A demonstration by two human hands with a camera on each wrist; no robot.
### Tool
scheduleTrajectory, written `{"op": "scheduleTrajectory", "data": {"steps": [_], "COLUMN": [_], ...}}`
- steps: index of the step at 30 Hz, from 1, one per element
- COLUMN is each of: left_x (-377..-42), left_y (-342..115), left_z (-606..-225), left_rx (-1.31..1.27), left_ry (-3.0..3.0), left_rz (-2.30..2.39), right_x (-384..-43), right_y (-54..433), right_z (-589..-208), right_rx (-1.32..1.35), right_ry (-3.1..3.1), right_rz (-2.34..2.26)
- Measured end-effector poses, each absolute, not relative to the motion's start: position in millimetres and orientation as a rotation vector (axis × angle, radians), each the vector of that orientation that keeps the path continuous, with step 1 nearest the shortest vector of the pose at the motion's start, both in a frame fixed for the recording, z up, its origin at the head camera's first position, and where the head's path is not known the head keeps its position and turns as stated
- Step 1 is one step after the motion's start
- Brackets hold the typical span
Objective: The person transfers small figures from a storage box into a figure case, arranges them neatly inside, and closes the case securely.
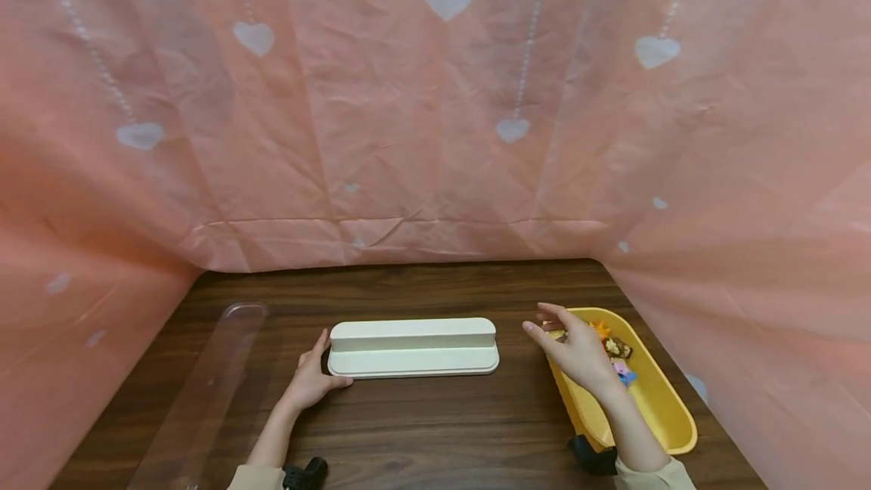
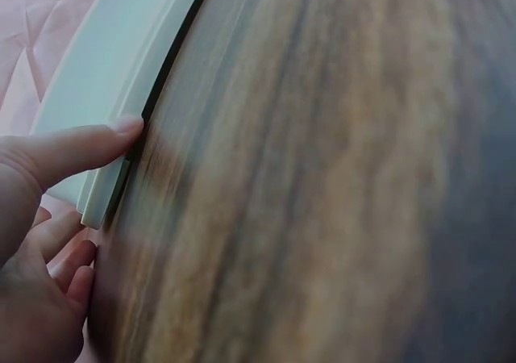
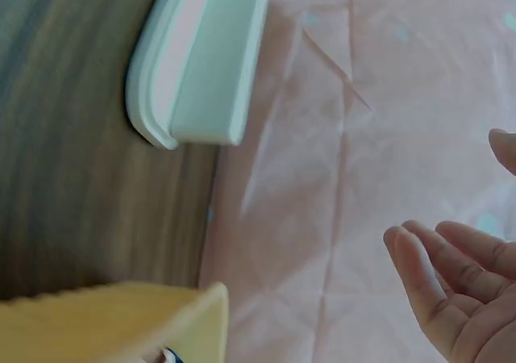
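A long white two-step display stand (image 1: 413, 348) lies on the wooden table in front of me. My left hand (image 1: 313, 378) holds its left end, the thumb at the front edge and the fingers along the end. In the left wrist view, the thumb (image 2: 89, 147) presses on the rim of the stand (image 2: 113, 81). My right hand (image 1: 578, 348) hovers above the left rim of a yellow bin (image 1: 670, 407), fingers loosely bent and apart from the thumb, with nothing in it. Several small colourful figures (image 1: 618, 350) lie inside the bin, partly hidden by that hand.
A long clear plastic cover (image 1: 211, 376) lies on the left side of the dark wooden table (image 1: 435, 437). Pink fabric with white hearts (image 1: 435, 127) hangs around the back and both sides of the table.
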State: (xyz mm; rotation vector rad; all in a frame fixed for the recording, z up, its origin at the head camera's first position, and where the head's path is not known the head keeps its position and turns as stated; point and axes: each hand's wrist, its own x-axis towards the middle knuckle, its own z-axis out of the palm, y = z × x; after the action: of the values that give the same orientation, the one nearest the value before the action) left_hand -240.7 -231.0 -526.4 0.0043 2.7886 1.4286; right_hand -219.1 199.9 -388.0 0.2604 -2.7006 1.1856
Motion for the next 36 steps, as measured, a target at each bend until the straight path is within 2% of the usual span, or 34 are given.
{"op": "scheduleTrajectory", "data": {"steps": [13, 36], "left_x": [-239.6, -240.6], "left_y": [-233.1, -234.7], "left_z": [-530.0, -534.0], "left_rx": [0.007, -0.006], "left_ry": [2.755, 2.77], "left_rz": [1.428, 1.437], "right_x": [-242.7, -280.1], "right_y": [247.1, 295.9], "right_z": [-360.4, -390.3], "right_rx": [0.231, 0.406], "right_ry": [-2.801, -2.925], "right_rz": [1.142, 1.096]}}
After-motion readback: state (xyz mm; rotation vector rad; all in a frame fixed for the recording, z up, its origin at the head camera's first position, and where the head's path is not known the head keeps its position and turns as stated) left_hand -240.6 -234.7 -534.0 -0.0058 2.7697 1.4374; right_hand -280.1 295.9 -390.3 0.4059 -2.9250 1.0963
